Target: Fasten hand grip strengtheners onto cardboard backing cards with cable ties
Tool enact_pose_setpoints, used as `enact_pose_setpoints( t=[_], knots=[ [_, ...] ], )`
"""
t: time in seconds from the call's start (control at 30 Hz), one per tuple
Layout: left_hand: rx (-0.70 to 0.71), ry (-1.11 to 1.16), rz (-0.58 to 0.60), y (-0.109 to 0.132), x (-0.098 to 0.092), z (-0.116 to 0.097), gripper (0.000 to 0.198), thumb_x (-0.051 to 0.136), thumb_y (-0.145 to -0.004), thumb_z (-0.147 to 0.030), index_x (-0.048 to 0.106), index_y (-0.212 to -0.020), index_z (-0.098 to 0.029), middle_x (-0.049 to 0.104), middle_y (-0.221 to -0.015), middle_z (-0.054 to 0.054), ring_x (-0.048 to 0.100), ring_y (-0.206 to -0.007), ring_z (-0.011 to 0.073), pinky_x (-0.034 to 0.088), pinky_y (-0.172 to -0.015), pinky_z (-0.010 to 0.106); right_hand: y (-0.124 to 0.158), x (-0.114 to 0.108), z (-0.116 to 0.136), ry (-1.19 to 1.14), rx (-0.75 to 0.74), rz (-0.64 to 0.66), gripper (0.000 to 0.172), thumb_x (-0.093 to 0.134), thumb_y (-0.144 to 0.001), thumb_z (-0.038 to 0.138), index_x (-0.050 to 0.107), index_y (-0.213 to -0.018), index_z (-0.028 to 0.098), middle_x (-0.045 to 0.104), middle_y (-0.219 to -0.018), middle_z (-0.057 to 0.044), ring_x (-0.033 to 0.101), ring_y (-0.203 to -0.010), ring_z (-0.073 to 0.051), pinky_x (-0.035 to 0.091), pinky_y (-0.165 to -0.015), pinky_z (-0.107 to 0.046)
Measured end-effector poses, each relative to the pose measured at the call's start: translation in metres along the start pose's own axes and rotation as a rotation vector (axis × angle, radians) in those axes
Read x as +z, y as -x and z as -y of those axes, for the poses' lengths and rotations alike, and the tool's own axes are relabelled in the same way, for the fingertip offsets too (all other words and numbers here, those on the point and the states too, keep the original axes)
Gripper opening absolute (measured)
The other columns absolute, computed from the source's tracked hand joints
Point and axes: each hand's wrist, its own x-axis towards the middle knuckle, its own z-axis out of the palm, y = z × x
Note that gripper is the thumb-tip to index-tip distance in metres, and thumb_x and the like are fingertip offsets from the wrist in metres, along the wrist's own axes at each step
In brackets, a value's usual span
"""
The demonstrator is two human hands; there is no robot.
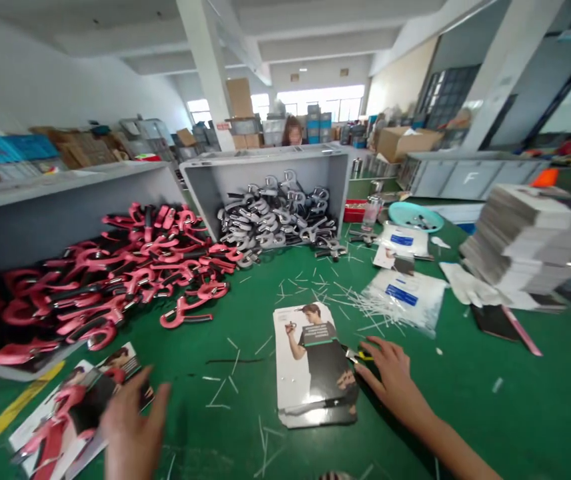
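Observation:
My left hand [133,423], a little blurred, is at the lower left with thumb and fingers apart. It is beside red-and-black hand grip exercisers [63,417] lying on printed cards [30,430]; whether it touches them is hard to see. My right hand [388,373] rests on the table with its fingers spread around a small pair of snips [358,354] with a yellow handle. The snips' metal tip lies at the right edge of a stack of printed cards [293,380] showing a person in a dark shirt.
A tipped grey bin [75,183] spills red grips [140,260]; another bin [265,157] holds grey ones [278,213]. White cable ties [360,300] are scattered mid-table. Right are plastic bags [415,293], white gloves [470,287] and stacked card sheets [515,233]. A person [293,131] is behind the bins.

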Motion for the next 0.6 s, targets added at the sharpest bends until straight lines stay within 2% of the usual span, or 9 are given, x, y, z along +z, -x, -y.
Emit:
enact_pose_setpoints(
  t=[0.07,0.1,0.2,0.27,0.33,0.4,0.5,0.6],
  knots=[
    [-0.074,0.242,0.289,0.018,0.047,-0.044,0.051,0.056,-0.082,-0.054,0.062,-0.119,-0.02,0.064,-0.124,0.011,0.059,-0.115,0.0314,0.042,-0.105,0.05,-0.025,-0.005,-0.005,-0.031,0.003,0.034,0.032,0.049,-0.096,0.036,0.062,-0.119,0.018,0.058,-0.124,-0.014,0.053,-0.117,-0.028,0.04,-0.102,-0.045],
    [-0.106,0.366,0.379,0.026,0.07,-0.065,0.051,0.056,-0.083,-0.053,0.061,-0.122,-0.02,0.063,-0.127,0.011,0.059,-0.116,0.0297,0.042,-0.105,0.048,-0.04,-0.007,-0.008,-0.037,0.009,0.054,0.027,0.047,-0.097,0.03,0.064,-0.114,0.018,0.059,-0.119,-0.013,0.056,-0.113,-0.025,0.042,-0.101,-0.041],
    [-0.17,0.57,0.535,0.045,0.125,-0.111,0.07,0.066,-0.078,-0.05,0.05,-0.136,-0.016,0.056,-0.137,0.017,0.056,-0.122,0.0311,0.042,-0.105,0.046,-0.09,-0.004,-0.018,-0.018,0.041,0.1,0.021,0.047,-0.097,0.021,0.067,-0.103,0.018,0.061,-0.11,-0.01,0.062,-0.1,-0.019,0.048,-0.092,-0.032],
    [-0.176,0.61,0.595,0.051,0.145,-0.121,0.076,0.069,-0.076,-0.048,0.045,-0.141,-0.016,0.052,-0.142,0.017,0.051,-0.128,0.0333,0.038,-0.109,0.048,-0.118,0.005,-0.02,0.01,0.087,0.125,0.017,0.052,-0.095,0.021,0.067,-0.103,0.017,0.06,-0.112,-0.011,0.063,-0.098,-0.02,0.051,-0.086,-0.032],
    [-0.134,0.636,0.634,0.052,0.154,-0.12,0.07,0.066,-0.08,-0.047,0.047,-0.141,-0.019,0.05,-0.145,0.015,0.044,-0.134,0.0329,0.03,-0.114,0.048,-0.14,0.016,-0.02,0.029,0.137,0.153,0.017,0.058,-0.094,0.024,0.065,-0.107,0.015,0.061,-0.115,-0.011,0.063,-0.098,-0.021,0.053,-0.083,-0.036],
    [-0.104,0.667,0.644,0.051,0.156,-0.115,0.066,0.063,-0.083,-0.047,0.048,-0.141,-0.02,0.05,-0.146,0.012,0.04,-0.138,0.0317,0.025,-0.117,0.047,-0.155,0.025,-0.019,0.019,0.164,0.19,0.024,0.06,-0.094,0.029,0.062,-0.113,0.015,0.061,-0.117,-0.01,0.063,-0.099,-0.022,0.054,-0.083,-0.04],
    [-0.145,0.697,0.629,0.047,0.151,-0.113,0.068,0.066,-0.08,-0.049,0.051,-0.139,-0.02,0.053,-0.143,0.012,0.042,-0.137,0.0324,0.026,-0.116,0.046,-0.174,0.028,-0.014,-0.057,0.167,0.228,0.031,0.06,-0.095,0.033,0.059,-0.12,0.016,0.061,-0.12,-0.008,0.063,-0.102,-0.022,0.054,-0.086,-0.043],
    [-0.213,0.703,0.608,0.048,0.142,-0.126,0.066,0.073,-0.072,-0.05,0.06,-0.129,-0.02,0.061,-0.135,0.01,0.049,-0.131,0.0347,0.035,-0.112,0.046,-0.178,0.013,-0.005,-0.163,0.211,0.183,0.031,0.059,-0.095,0.034,0.059,-0.121,0.017,0.06,-0.123,-0.009,0.062,-0.105,-0.022,0.053,-0.089,-0.044]
  ],
)
